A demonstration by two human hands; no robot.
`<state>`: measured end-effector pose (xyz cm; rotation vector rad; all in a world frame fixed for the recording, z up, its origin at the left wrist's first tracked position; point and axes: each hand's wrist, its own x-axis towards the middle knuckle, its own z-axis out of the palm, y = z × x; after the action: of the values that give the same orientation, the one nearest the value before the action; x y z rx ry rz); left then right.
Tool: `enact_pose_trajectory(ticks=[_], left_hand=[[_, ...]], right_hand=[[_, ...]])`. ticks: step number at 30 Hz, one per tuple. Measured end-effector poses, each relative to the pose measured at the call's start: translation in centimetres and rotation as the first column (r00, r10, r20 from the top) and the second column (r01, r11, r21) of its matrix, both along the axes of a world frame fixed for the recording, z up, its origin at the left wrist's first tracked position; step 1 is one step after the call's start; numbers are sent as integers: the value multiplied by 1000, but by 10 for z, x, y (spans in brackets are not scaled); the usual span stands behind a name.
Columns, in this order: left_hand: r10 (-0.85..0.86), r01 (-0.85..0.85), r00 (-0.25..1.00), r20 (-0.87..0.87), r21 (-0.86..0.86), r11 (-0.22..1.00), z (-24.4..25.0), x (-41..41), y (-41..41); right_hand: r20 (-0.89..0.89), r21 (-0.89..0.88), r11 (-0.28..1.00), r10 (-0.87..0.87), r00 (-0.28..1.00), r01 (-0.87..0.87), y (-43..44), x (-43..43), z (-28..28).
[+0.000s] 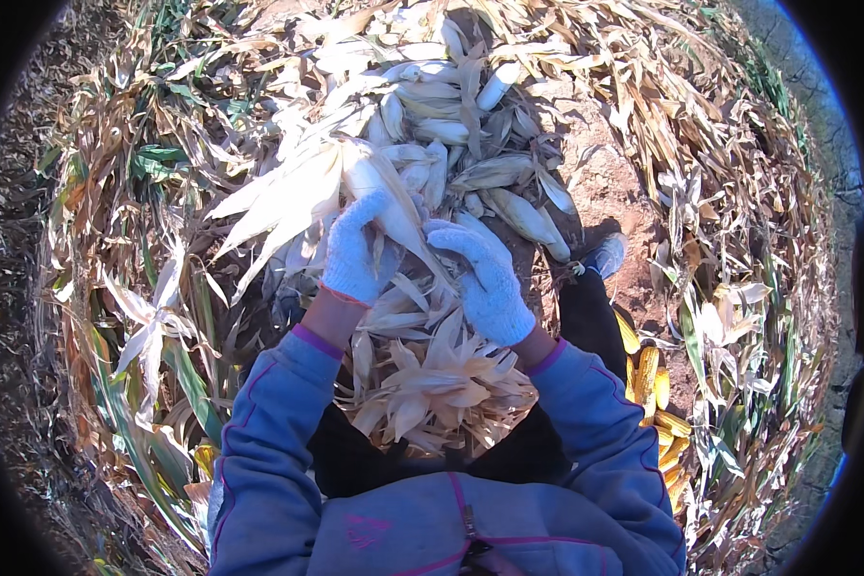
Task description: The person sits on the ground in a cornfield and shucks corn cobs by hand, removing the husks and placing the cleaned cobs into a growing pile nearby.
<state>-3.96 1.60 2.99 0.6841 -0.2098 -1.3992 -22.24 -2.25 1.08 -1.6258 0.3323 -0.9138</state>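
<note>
My left hand, in a white knitted glove, grips an ear of corn partly covered by pale husk. Peeled-back husk leaves spread from the ear towards the left. At the tapered lower end of the husk is my right hand, also gloved, its fingers curled at the leaves; whether it pinches them cannot be made out. A heap of unhusked ears lies beyond both hands. Between my legs is a pile of loose dry husks.
Husked yellow cobs lie on the ground beside my right leg. My shoe rests on bare soil right of the heap. Dry corn stalks and leaves line the right side, with more leaves on the left.
</note>
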Motion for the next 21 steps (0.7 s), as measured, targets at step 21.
enact_pose_trajectory(ticks=[21], left_hand=[[97, -130, 947, 306, 89, 988, -28, -20, -1]], right_hand=[[-616, -12, 991, -111, 780, 132, -4, 3, -4]])
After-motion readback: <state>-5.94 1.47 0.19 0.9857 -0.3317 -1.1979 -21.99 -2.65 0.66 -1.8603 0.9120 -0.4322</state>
